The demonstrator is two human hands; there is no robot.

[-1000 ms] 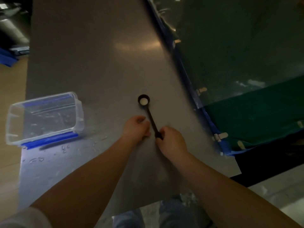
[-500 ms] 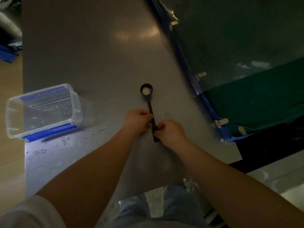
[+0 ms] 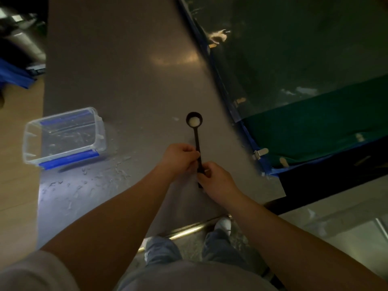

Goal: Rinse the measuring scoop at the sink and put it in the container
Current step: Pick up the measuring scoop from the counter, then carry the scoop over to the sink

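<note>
A black measuring scoop lies over the grey counter, bowl pointing away from me, with a white residue in the bowl. My left hand pinches the middle of its handle. My right hand grips the handle's near end. A clear plastic container with blue clips stands open on the counter's left side, well apart from the scoop. No sink or tap is in view.
Water drops spread over the counter in front of the container. A green covered frame with blue edging runs along the counter's right side. The counter's near edge is just behind my hands, with my legs below.
My left hand has closed on the scoop's handle, which it only hovered beside before. Both hands and the scoop hold about the same place on the counter; the camera has shifted.
</note>
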